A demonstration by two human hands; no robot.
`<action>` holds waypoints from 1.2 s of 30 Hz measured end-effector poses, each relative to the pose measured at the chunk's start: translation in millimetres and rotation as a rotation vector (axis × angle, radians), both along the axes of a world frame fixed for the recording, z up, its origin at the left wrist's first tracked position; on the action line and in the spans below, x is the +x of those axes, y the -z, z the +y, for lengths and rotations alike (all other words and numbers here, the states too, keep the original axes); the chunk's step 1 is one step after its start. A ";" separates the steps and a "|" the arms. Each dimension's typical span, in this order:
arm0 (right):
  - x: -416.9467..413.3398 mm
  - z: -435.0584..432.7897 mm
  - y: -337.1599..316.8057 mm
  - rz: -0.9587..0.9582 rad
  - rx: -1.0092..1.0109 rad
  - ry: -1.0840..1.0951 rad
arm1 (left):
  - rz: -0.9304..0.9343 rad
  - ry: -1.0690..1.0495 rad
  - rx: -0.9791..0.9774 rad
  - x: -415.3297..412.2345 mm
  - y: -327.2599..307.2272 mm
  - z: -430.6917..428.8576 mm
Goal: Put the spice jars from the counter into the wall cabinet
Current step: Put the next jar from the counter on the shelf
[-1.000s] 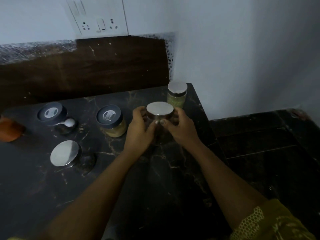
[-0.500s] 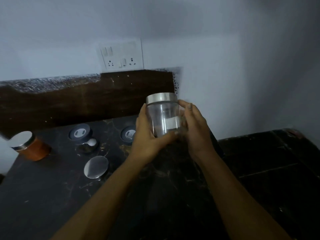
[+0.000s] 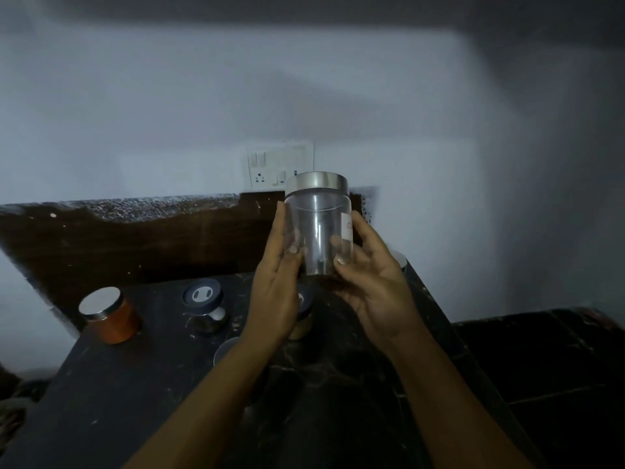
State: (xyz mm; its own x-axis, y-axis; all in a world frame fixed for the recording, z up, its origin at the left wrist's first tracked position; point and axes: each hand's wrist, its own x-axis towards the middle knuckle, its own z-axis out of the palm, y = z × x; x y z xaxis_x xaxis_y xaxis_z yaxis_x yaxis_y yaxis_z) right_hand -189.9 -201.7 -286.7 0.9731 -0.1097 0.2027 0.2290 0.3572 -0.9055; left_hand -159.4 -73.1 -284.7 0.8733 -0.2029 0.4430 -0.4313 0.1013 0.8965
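The fingers (image 3: 281, 218) of the left hand (image 3: 277, 286) point up, flat against the left side of the clear jar (image 3: 318, 231), and the thumb presses on its front. The right hand (image 3: 375, 286) curls round the right side, and its thumb is on the front too. So both hands are holding the jar between them.

The clear jar is in the middle of the frame, up in the air above the bench (image 3: 101, 401), and it stands straight. It is round and smooth with see-through sides, so the dark wall board shows through it. Its lid (image 3: 316, 182) is flat, round, shiny and silver. A small white label (image 3: 347, 226) sits on its right side, partly under the right hand.

The bench is dark stone with pale veins. At the lower left stands a round orange jar (image 3: 115, 321) with a shiny silver top. Next to it, nearer the middle, is a glass jar with a dark lid (image 3: 203, 296). Another jar with something yellowish (image 3: 302, 326) peeks out from behind the left hand. One more silver top (image 3: 400, 260) shows just behind the right hand.

Behind the bench runs a dark brown board (image 3: 135, 245) with a speckled top edge. Above it is a plain pale wall (image 3: 135, 113) with a white switch plate (image 3: 270, 165).
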 end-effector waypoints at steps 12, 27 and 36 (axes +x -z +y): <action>-6.9 20.3 -23.1 -0.136 -0.144 0.159 | -0.118 -0.167 0.078 3.2 -9.0 20.2; 31.7 49.4 -74.9 -0.280 -0.258 0.143 | -0.246 -0.159 -0.056 23.0 -58.3 55.4; 80.4 67.4 -159.2 -0.451 -0.438 0.250 | -0.479 -0.284 0.076 74.5 -143.3 75.2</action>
